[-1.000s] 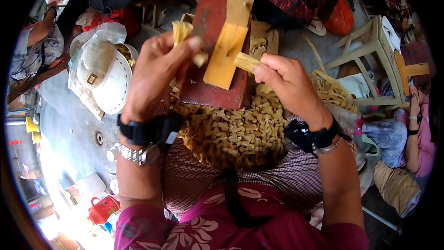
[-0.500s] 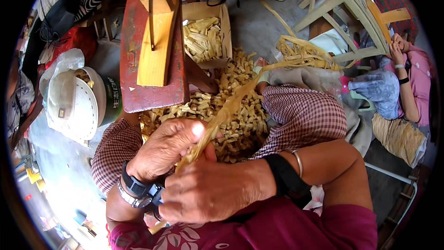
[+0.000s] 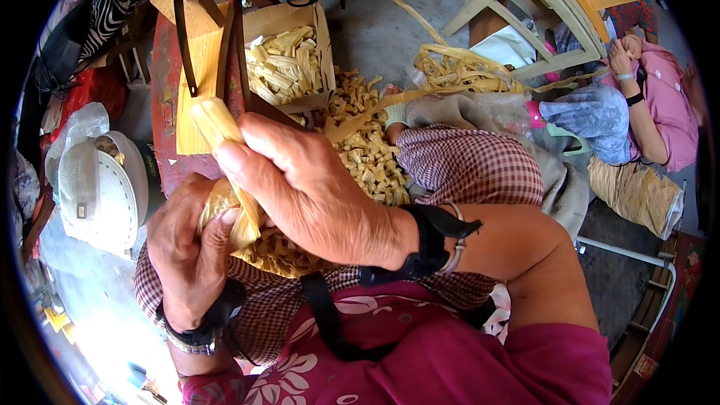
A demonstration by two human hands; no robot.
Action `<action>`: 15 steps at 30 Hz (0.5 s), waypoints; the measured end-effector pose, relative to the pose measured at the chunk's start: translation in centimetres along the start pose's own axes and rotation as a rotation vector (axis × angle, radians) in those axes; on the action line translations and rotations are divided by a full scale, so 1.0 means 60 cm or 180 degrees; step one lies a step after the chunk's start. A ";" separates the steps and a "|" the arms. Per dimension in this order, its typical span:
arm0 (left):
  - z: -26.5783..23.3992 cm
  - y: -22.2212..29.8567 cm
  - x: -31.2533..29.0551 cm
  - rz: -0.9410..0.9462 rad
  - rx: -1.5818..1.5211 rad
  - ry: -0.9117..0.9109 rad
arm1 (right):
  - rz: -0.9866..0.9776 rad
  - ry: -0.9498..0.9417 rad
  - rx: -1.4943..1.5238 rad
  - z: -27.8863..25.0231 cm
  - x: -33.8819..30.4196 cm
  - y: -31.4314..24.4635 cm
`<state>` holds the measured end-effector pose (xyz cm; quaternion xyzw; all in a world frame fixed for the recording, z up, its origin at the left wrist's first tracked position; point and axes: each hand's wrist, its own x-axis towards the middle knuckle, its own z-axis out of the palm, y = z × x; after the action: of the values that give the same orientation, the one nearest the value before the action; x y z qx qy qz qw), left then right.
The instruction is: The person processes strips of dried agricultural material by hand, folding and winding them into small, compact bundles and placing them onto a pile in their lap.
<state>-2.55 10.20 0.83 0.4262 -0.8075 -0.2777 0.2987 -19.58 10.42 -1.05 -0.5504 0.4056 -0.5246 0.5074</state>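
Observation:
My left hand [image 3: 184, 247] is closed on the lower part of a yellowish, translucent dried strip [image 3: 244, 229]. The strip is folded or looped there; how exactly I cannot tell. Above it, my right hand [image 3: 322, 199] pinches a folded end of the same material between thumb and fingers, near a dark upright blade [image 3: 184, 45] fixed in a wooden block [image 3: 199, 116]. The block rests on a red bench [image 3: 171, 97]. Behind my right hand, a long strand [image 3: 375, 111] runs to a tangled heap of strips [image 3: 469, 71]. Short knotted pieces [image 3: 367, 161] lie piled between my legs.
A cardboard box [image 3: 324, 52] of cut pieces stands beyond the bench. At left is a white bucket [image 3: 139, 169] with a perforated white basket [image 3: 109, 195]. A wooden stool [image 3: 517, 0] stands far right, near another person's hands [image 3: 624, 56]. A white metal frame [image 3: 667, 292] is at right.
Both hands moved up and left, the right now above the left, bringing the folded strip toward the blade. The view has shifted to the right.

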 end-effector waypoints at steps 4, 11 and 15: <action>0.005 0.008 0.011 0.0872 0.0679 0.0899 | -0.0017 -0.0892 -0.0521 -0.012 0.017 0.008; -0.003 -0.023 -0.001 0.0236 -0.0530 0.0447 | 0.0292 -0.1394 -0.0149 -0.024 0.025 -0.002; -0.005 -0.008 0.007 -0.0938 -0.2972 0.0443 | -0.0068 -0.1159 -0.0173 -0.016 0.017 -0.001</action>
<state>-2.27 9.53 0.80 0.3740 -0.5061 -0.6200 0.4686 -20.43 9.28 -0.87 -0.6540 0.3151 -0.4105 0.5517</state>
